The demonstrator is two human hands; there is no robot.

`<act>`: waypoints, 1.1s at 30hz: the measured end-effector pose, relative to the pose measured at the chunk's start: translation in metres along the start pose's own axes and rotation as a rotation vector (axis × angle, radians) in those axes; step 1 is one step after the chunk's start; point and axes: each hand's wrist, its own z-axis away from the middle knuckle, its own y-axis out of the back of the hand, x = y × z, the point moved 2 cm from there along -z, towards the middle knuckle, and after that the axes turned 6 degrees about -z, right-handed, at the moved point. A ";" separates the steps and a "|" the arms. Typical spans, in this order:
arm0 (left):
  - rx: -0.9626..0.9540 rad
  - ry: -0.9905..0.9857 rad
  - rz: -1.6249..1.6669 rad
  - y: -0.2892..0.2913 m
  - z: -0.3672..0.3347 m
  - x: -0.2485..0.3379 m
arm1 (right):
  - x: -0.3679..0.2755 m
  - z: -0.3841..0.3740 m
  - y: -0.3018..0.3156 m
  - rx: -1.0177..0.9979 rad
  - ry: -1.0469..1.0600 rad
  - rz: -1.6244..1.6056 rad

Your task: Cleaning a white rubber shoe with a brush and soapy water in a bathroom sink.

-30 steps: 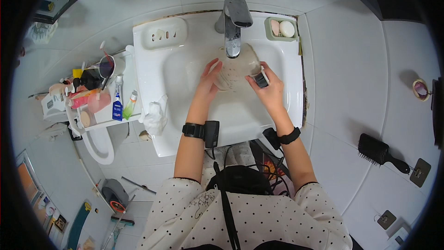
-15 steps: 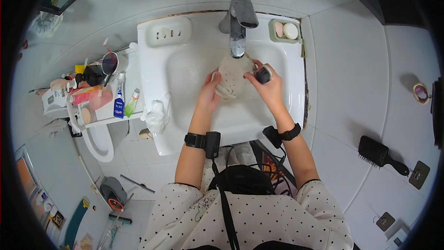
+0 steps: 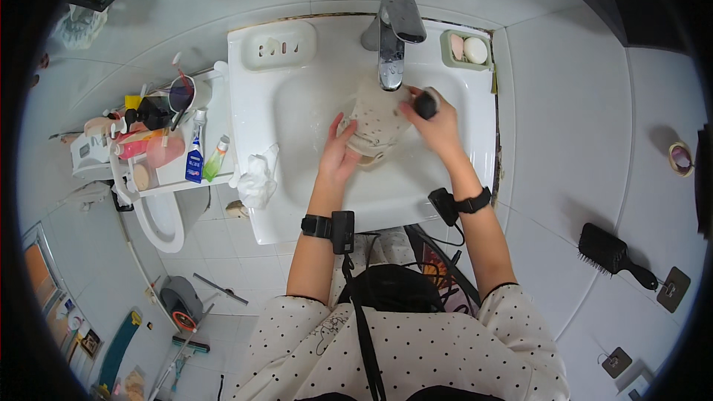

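Observation:
Under the chrome faucet [image 3: 391,67], a pale off-white clog [image 3: 377,113] with small holes is held over the white sink basin [image 3: 297,156]. My left hand [image 3: 340,154] is closed on its near left edge, thumb on top. Close by on the right, my right hand [image 3: 437,128] is closed around a small brush [image 3: 425,104] with a dark rounded end. The brush is at the clog's right side; its working face is hidden, so I cannot tell whether it touches.
A green soap dish [image 3: 466,50] with two soaps sits at the basin's back right. A crumpled white cloth [image 3: 258,180] lies on the front left rim. Left of the sink, a white shelf [image 3: 174,175] carries tubes, bottles and a cup. A black hairbrush [image 3: 607,249] hangs on the right wall.
The clog has turned slightly in my left hand, showing more of its holed top. My right hand has shifted the brush a little up the clog's right side. The view has moved slightly.

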 end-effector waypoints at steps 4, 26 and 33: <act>-0.157 -0.086 -0.199 -0.013 -0.004 0.001 | 0.013 0.019 0.035 0.104 -0.078 0.020; -0.301 -0.414 -1.090 -0.054 -0.004 -0.008 | 0.042 0.055 0.059 0.067 -0.199 0.008; -0.194 -0.447 -1.046 -0.038 0.004 0.000 | 0.044 0.044 0.043 -0.025 -0.144 -0.075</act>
